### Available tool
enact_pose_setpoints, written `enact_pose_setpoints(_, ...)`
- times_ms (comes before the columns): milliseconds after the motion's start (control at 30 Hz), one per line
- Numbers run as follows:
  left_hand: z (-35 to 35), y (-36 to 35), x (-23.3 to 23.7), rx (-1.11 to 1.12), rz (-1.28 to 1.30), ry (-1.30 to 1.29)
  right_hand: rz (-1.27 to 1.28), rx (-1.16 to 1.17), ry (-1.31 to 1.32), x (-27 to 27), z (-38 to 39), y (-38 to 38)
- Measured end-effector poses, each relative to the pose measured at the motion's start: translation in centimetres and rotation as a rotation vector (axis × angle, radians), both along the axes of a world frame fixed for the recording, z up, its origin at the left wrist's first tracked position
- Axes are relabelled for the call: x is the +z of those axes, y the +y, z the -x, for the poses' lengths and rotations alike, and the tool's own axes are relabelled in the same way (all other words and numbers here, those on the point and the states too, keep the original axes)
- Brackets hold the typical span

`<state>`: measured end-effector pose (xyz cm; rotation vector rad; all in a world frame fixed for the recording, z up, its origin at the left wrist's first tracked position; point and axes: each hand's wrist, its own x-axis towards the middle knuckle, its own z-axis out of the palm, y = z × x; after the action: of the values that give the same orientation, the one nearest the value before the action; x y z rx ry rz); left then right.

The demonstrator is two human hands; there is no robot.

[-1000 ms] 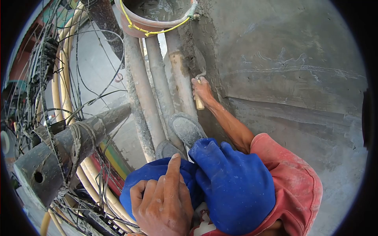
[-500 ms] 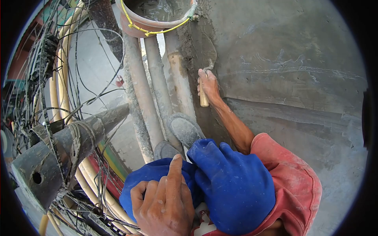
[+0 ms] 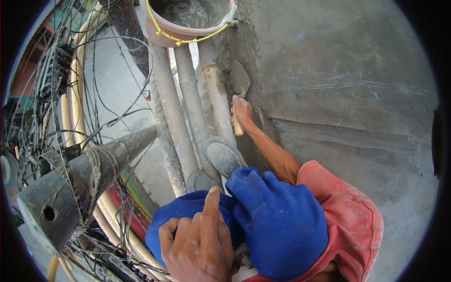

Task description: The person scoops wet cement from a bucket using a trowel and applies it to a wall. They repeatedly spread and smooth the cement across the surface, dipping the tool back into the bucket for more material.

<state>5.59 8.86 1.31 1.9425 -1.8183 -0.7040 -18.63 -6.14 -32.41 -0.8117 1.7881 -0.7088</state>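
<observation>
My right hand (image 3: 242,113) is wrapped round the wooden handle of a trowel (image 3: 241,78). The trowel's rounded metal blade points away from me and lies against a strip of wet mortar (image 3: 229,51) along the foot of the grey wall. Near my blue-covered knees, my left hand (image 3: 199,244) holds nothing. Its index finger is stretched out and the other fingers are loosely bent. A bucket (image 3: 171,37) with a yellow cord handle stands beyond the trowel, with wet grey mix in it.
My shoes (image 3: 221,154) stand on several round poles (image 3: 174,108) with gaps between them. At the left, a thick grey pipe (image 3: 70,188) juts in among tangled black cables (image 3: 58,80) and pale bamboo-like tubes. A plastered wall (image 3: 347,56) fills the right side.
My right hand has moved slightly toward me and to the left with the trowel. The blade now shows its flat face, where before it was hardly visible. My left hand stays put.
</observation>
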Motion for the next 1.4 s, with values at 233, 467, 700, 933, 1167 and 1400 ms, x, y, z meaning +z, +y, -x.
enact_pose_setpoints(233, -0.5, -0.2, 0.0, -0.105, -0.135, -0.005, 0.16, 0.035, 0.203, 3.1, -0.1, -4.4)
enact_pose_setpoints(467, -0.7, 0.0, -0.3, -0.081, -0.109, 0.003, -0.074, 0.056, 0.1, 0.2, 0.6, -3.3)
enact_pose_setpoints(700, -0.5, -0.2, -0.1, -0.082, -0.125, 0.011, -0.039, 0.228, 0.381, -0.8, 0.1, -4.9)
enact_pose_setpoints(933, -0.2, -0.5, 0.2, -0.069, -0.135, 0.013, -0.31, 0.149, 0.149, -1.6, 1.6, -3.5)
enact_pose_setpoints(1167, 0.0, -0.5, -0.1, -0.057, -0.002, -0.025, -0.284, 0.517, 0.656, -0.5, 2.4, 1.3)
enact_pose_setpoints(1400, -0.1, -0.2, 0.1, -0.061, -0.044, -0.035, -0.02, 0.308, 0.698, 7.7, 1.0, 0.1)
